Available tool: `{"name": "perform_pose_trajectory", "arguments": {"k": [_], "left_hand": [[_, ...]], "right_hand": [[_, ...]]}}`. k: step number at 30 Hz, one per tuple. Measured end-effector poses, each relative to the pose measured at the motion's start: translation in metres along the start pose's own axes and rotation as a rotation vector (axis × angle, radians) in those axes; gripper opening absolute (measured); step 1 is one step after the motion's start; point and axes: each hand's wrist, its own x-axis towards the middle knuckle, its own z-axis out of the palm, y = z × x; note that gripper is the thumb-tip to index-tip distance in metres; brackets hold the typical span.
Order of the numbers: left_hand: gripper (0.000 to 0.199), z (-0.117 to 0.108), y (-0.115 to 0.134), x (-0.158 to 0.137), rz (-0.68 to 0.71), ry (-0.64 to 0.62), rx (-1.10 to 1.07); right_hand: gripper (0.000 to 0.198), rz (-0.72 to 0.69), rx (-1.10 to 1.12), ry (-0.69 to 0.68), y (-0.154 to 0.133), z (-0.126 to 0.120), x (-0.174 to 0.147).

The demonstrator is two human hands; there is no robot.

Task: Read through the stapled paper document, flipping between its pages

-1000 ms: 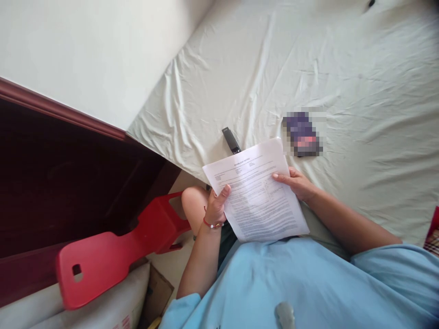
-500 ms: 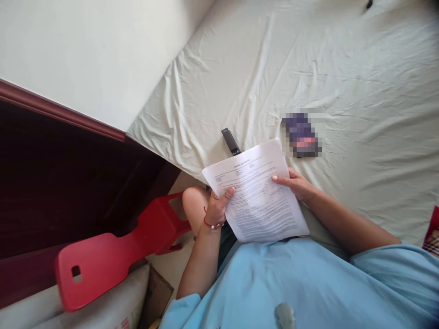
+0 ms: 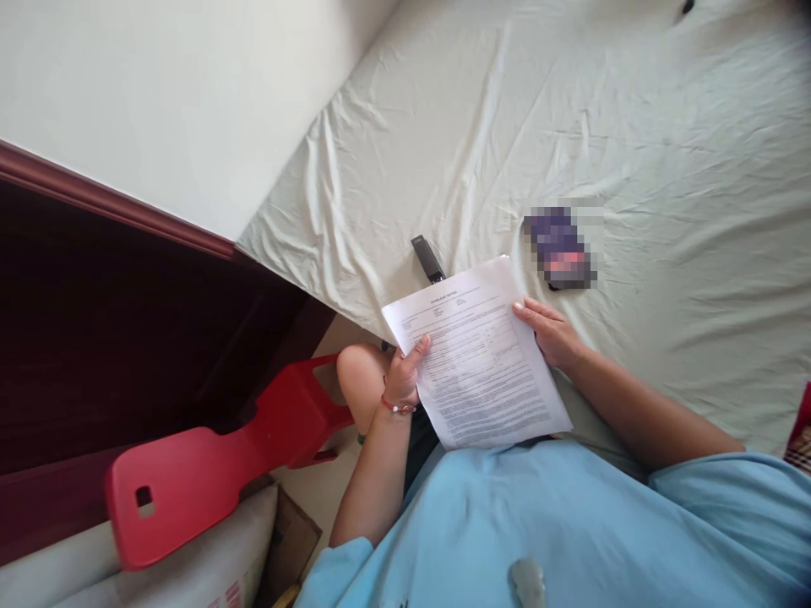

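A stack of printed paper sheets rests tilted across my lap, its lower edge against my blue shirt. My left hand grips the left edge, thumb on top and the other fingers hidden beneath. At the right edge, my right hand holds the sheets near the upper corner, thumb and index finger close to the margin, the rest partly under the paper. Just beyond the top edge lies a black slim device, its near end close to the paper. A blurred-out dark purple item lies beyond my right hand.
A pale, wrinkled sheet covers the bed in front of me. On my left stand a red plastic chair and a white sack. Dark wood panelling runs along the left below a white wall.
My right hand has shifted slightly outward to the paper's right edge. The paper's upper corners have drawn in and its surface looks flatter. My left hand still grips its edge.
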Motion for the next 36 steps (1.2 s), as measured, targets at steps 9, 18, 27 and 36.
{"name": "perform_pose_trajectory", "arguments": {"k": [9, 18, 27, 36], "left_hand": [[0.05, -0.004, -0.002, 0.013, 0.157, 0.032, -0.012], [0.047, -0.009, -0.009, 0.019, 0.402, 0.201, 0.25], [0.043, -0.005, -0.005, 0.01, 0.407, 0.155, 0.218], [0.045, -0.005, -0.009, 0.016, 0.417, 0.194, 0.241]], "right_hand": [[0.049, -0.048, -0.081, -0.029, -0.003, 0.0, 0.0], [0.046, -0.143, -0.191, -0.079, 0.0, -0.003, 0.001], [0.054, -0.124, -0.227, -0.106, -0.003, -0.002, 0.001], [0.053, -0.129, -0.265, -0.073, -0.005, -0.002, -0.002]]}}
